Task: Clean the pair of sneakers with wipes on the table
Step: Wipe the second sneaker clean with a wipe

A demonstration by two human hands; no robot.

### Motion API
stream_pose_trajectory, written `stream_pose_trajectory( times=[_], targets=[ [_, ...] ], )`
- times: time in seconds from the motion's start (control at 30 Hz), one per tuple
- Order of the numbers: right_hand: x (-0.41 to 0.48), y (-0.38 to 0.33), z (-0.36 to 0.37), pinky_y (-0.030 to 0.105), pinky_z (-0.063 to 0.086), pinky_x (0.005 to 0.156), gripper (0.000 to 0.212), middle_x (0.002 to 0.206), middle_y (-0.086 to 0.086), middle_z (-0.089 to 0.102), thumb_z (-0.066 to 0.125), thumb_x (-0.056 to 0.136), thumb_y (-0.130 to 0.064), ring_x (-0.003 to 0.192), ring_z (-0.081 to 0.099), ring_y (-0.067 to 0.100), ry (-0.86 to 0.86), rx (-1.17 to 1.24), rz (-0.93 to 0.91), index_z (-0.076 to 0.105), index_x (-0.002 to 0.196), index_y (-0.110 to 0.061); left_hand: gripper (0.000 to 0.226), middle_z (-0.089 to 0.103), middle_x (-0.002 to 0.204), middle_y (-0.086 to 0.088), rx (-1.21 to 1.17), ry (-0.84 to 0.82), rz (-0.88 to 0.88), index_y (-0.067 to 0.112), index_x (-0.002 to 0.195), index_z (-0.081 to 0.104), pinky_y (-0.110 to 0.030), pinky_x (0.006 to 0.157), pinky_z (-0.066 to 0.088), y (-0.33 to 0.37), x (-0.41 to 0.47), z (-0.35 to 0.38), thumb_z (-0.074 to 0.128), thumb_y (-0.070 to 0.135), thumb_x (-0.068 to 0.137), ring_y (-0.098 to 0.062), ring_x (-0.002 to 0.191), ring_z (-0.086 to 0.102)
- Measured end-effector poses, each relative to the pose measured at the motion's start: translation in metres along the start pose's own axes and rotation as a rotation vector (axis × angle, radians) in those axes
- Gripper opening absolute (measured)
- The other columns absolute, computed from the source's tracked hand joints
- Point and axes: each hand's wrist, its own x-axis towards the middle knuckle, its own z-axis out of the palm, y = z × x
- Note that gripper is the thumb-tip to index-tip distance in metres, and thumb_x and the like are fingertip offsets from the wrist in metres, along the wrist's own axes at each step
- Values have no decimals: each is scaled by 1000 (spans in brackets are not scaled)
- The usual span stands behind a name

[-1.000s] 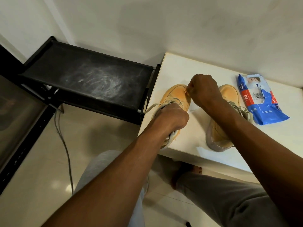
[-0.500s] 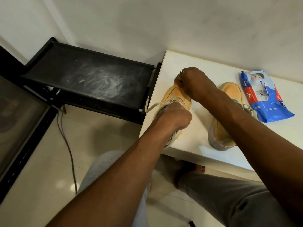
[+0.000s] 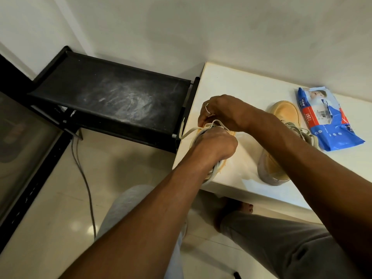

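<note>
Sneaker [image 3: 218, 167] sits at the table's [image 3: 231, 85] front-left corner; left hand [image 3: 215, 143] grips its opening, right hand [image 3: 223, 111] fingers [image 3: 202, 122] curl over the toe, pinching laces [image 3: 189, 132].

Wipes pack [image 3: 330, 125] at 2 o'clock: red band [image 3: 309, 117] reads "297", printed sideways. Brand lettering and barcode label [image 3: 321, 113] are too small to read.

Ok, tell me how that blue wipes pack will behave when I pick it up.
The wipes pack looks soft: its film is crumpled, so it will probably bend and sag. It lies flat on the table, so rolling seems unlikely. The glossy film may be slightly slippery.
</note>
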Motion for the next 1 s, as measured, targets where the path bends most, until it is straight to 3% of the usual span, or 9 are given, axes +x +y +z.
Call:
stream_pose_trajectory(
  times=[0.13, 0.23, 0.4, 0.6, 0.67, 0.77, 0.83, 0.9, 1.0],
  targets=[
    [0, -7, -2, 29, 55, 81, 21, 102, -5, 68, 67, 89, -9, 94, 61, 12, -1, 32, 87, 76, 101, -23, 10, 55, 90, -4, 1, -15, -1, 10, 100, 54, -31, 76, 42, 0, 1, -1, 47, 18, 101, -20, 89, 55],
    [-2, -9, 0, 25, 49, 74, 23, 105, -3, 67, 69, 87, -9, 98, 60, 16, 69, -37, 149, 75, 105, -21, 10, 51, 80, -2, 2, -18, -4, 11, 100, 53, -28, 66, 40, 1, 0, -2, 46, 17, 101, -15, 73, 51],
    [-4, 2, 3, 39, 56, 70, 26, 102, -5, 66, 64, 84, -11, 100, 58, 20, 180, -136, 289, 74, 102, -28, 10, 51, 82, -2, 18, -23, -4, 10, 103, 52, -26, 56, 38, 2, -3, -5, 44, 16, 101, -13, 70, 48],
    [-3, 8, 6, 36, 50, 68, 27, 103, 2, 65, 58, 85, -10, 101, 59, 28, 258, -182, 504, 73, 102, -24, 17, 52, 99, -7, 79, -38, 26, 7, 106, 55, -30, 77, 43, 5, -9, -9, 39, 12, 103, -18, 88, 50],
    [-1, 9, 8, 36, 47, 68, 26, 104, 5, 66, 57, 85, -10, 101, 60, 31, 280, -201, 571, 72, 104, -20, 14, 52, 97, -7, 67, -34, 21, 8, 102, 52, -30, 76, 43, 5, -9, -9, 39, 12, 103, -18, 85, 51],
    [0, 8, 9, 37, 46, 68, 22, 102, 10, 67, 58, 85, -11, 94, 61, 35, 298, -239, 642, 70, 104, -14, 12, 51, 82, -4, 53, -21, -11, 8, 98, 50, -28, 64, 43, 4, -7, -8, 40, 13, 102, -14, 70, 48],
    [-1, 6, 5, 34, 43, 64, 14, 93, 14, 66, 60, 86, -11, 79, 59, 34, 271, -262, 695, 67, 97, -6, 18, 47, 76, -3, 67, -24, -13, 8, 91, 51, -26, 58, 41, 4, -6, -7, 39, 13, 103, -13, 66, 46],
    [-3, 4, 1, 33, 37, 61, 5, 77, 13, 57, 61, 85, -7, 63, 48, 30, 245, -255, 753, 60, 83, -3, 19, 49, 77, -4, 85, -37, -4, 7, 91, 52, -26, 60, 42, 4, -6, -8, 38, 11, 103, -13, 67, 46],
    [-5, 5, -4, 33, 37, 59, 18, 65, 6, 40, 63, 83, -7, 54, 41, 24, 212, -200, 810, 50, 71, -5, 20, 54, 86, -7, 111, -56, 2, 5, 104, 56, -28, 70, 42, 4, -5, -8, 37, 11, 104, -15, 76, 51]
  ],
)
